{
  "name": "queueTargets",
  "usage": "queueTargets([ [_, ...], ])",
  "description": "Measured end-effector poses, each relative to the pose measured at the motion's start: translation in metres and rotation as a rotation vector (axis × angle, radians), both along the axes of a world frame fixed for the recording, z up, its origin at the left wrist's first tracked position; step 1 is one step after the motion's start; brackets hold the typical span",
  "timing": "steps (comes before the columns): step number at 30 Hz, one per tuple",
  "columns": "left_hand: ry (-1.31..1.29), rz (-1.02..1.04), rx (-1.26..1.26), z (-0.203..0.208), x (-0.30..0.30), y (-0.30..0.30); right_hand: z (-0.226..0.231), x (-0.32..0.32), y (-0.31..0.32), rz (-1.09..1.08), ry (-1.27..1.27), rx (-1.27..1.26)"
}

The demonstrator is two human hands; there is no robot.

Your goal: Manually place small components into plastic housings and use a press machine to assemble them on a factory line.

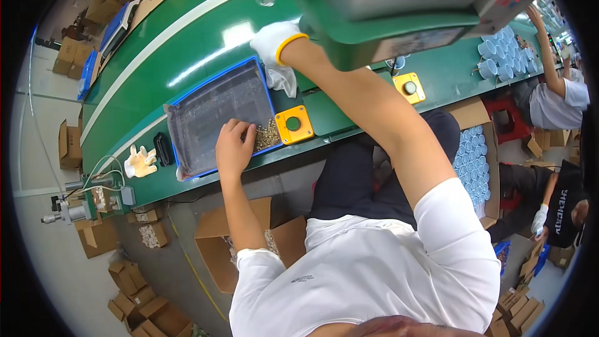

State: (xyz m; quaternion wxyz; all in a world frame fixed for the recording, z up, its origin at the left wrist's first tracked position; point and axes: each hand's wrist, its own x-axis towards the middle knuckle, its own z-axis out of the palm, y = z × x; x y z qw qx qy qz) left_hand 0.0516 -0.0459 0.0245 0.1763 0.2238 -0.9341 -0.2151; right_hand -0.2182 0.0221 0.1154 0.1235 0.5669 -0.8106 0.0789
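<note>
My bare left hand (pixel 234 146) rests over the near right part of a blue-rimmed tray (pixel 212 109) lined with dark sheet. Its fingers are curled together at the edge of a heap of small brass-coloured metal parts (pixel 268 135). What lies between the fingertips is hidden. Farther off, my right hand (pixel 273 42) wears a white glove with a yellow cuff and is beside the far right corner of the tray, left of a green and grey machine (pixel 399 19). The glove's fingers are not clearly visible. A crumpled whitish plastic bag (pixel 282 80) lies just below that hand.
Two yellow button boxes (pixel 294 124) (pixel 409 88) sit along the green bench edge. A loose glove (pixel 140 162) and a black object (pixel 163 149) lie left of the tray. Cartons (pixel 234 237) stand below; blue cups (pixel 472 165) fill one. Co-workers sit at right.
</note>
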Motion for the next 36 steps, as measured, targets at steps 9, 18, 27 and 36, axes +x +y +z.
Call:
queueTargets([
  [9, -0.059, -0.054, -0.004, -0.004, -0.017, 0.003, -0.01, -0.029, -0.02, 0.017, -0.3, -0.39],
  [18, -0.032, -0.079, 0.059, -0.008, -0.018, -0.009, 0.017, 0.066, 0.157, 0.56, -0.293, -0.466],
  [27, -0.001, -0.085, -0.013, -0.011, -0.012, -0.007, -0.011, -0.23, 0.516, -0.792, -0.096, -0.119],
  [36, -0.032, -0.064, -0.019, -0.008, -0.012, -0.007, -0.037, -0.281, 0.524, -0.792, -0.375, 0.219],
])
